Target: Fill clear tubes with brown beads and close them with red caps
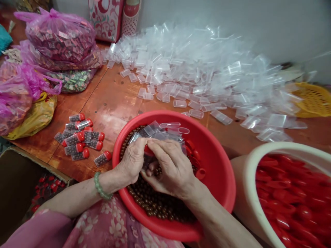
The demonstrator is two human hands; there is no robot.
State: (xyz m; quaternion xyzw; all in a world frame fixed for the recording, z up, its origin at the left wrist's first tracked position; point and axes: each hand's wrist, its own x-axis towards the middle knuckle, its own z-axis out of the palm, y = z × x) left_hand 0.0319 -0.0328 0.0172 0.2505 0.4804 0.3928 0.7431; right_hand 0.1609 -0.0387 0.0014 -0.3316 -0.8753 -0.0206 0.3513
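Over the red basin [230, 179], my left hand [133, 158] and my right hand [172, 165] meet, closed around one small transparent plastic container [148, 161]. A bit of its red cap [147, 150] shows beneath my fingertips; my fingers hide most of the rest. Brown beads [160, 206] fill the near and left side of the basin. Transparent empty containers [169, 129] lie just beyond my hands, on top of the beads. Several loose red caps [200, 173] rest inside the basin to the right of my right hand.
Capped bead-filled containers [77, 137] lie left on the wooden table [103, 100]. Behind the basin spreads a heap of transparent containers [186, 69]. A white tub [249, 182] of red caps stands right, a yellow basket [315, 100] behind it. Pink bags [62, 38] and a cardboard box [15, 182] are left.
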